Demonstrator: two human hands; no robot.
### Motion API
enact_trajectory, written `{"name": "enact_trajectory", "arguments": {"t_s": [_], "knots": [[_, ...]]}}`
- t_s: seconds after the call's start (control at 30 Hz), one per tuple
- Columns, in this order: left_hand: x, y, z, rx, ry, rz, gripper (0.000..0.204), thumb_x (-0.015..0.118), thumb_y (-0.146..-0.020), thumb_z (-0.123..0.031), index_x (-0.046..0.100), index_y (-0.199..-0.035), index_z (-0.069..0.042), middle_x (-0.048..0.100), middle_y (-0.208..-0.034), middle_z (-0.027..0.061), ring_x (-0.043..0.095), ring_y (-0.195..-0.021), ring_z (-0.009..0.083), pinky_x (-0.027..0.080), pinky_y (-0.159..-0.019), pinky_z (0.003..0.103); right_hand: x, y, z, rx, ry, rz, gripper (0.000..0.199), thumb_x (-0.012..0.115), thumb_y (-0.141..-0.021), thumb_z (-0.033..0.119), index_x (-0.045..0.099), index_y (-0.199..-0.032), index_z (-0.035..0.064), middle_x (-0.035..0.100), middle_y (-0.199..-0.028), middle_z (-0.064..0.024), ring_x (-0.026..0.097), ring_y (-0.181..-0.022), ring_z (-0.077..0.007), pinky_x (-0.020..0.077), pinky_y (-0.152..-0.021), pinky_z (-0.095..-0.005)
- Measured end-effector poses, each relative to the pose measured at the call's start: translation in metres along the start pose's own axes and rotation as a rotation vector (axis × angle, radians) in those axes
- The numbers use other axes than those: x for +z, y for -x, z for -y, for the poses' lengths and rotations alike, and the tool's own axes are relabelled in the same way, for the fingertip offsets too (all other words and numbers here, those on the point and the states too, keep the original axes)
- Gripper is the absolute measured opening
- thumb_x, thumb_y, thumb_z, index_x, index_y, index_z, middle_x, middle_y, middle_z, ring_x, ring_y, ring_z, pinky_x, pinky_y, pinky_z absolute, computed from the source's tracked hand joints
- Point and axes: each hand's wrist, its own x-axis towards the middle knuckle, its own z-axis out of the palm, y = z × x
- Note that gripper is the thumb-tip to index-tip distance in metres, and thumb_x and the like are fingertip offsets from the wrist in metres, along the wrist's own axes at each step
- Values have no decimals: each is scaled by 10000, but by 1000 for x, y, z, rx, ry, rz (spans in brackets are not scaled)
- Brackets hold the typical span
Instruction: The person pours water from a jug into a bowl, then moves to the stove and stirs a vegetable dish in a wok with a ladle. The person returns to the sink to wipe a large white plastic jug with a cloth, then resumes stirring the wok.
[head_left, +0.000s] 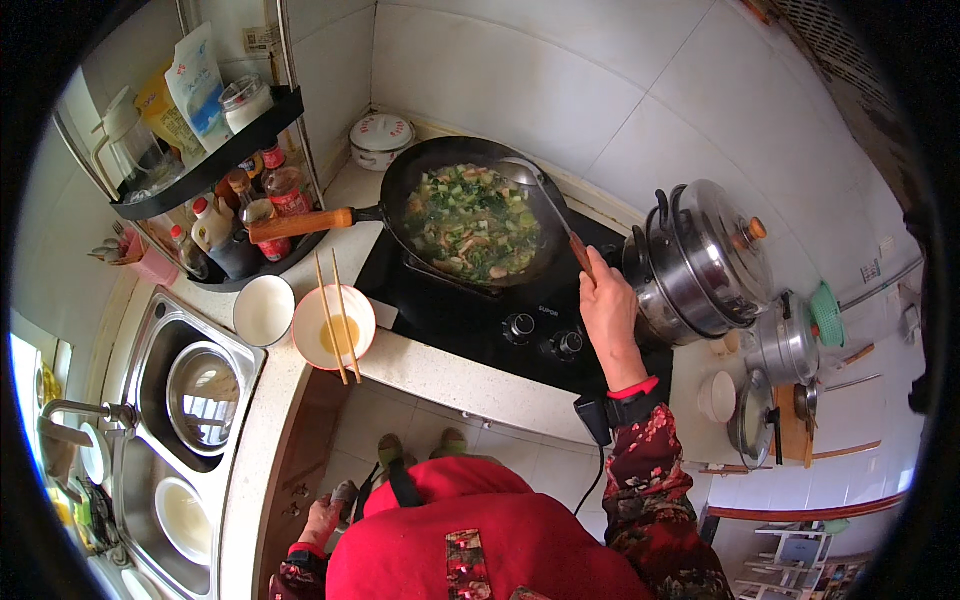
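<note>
My right hand (608,305) is closed round the wooden handle of a metal ladle (548,195). The ladle's bowl rests inside the far right rim of a black wok (395,200). Chopped green vegetables with pale pieces (475,220) fill the wok, and faint steam hangs over them. The wok sits on a black cooktop (450,315), its wooden handle pointing left. Low at my left side, my left hand (322,520) has curled fingers beside a greyish object (345,495). What that hand holds, if anything, I cannot make out.
Chopsticks (338,320) lie across a bowl of yellowish liquid (312,345), next to a white bowl (264,310). A condiment rack (215,175) stands left, above a double sink (165,420). Stacked steamer pots (700,260) crowd the cooktop's right. A lidded white pot (381,135) stands in the corner.
</note>
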Motion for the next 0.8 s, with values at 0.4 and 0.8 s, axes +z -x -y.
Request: {"name": "enact_trajectory", "arguments": {"t_s": [0.4, 0.8], "knots": [[23, -56, 87, 143, -141, 93, 601, 556, -880, -446, 578, -1233, 39, 636, -1134, 290, 577, -1154, 402, 462, -931, 409, -27, 28, 15, 266, -406, 89, 341, 639, -891, 137, 620, -1207, 10, 672, -857, -242, 681, -759, -378, 526, -642, -392], [9, -30, 48, 53, 15, -1, 517, 542, -877, -360, 591, -1204, 39, 648, -1102, 280, 613, -1083, 402, 486, -882, 409, -8, 10, 23, 142, -256, 48, 331, 633, -878, 115, 617, -1197, 29, 668, -903, -250, 658, -838, -410, 534, -703, -443]]}}
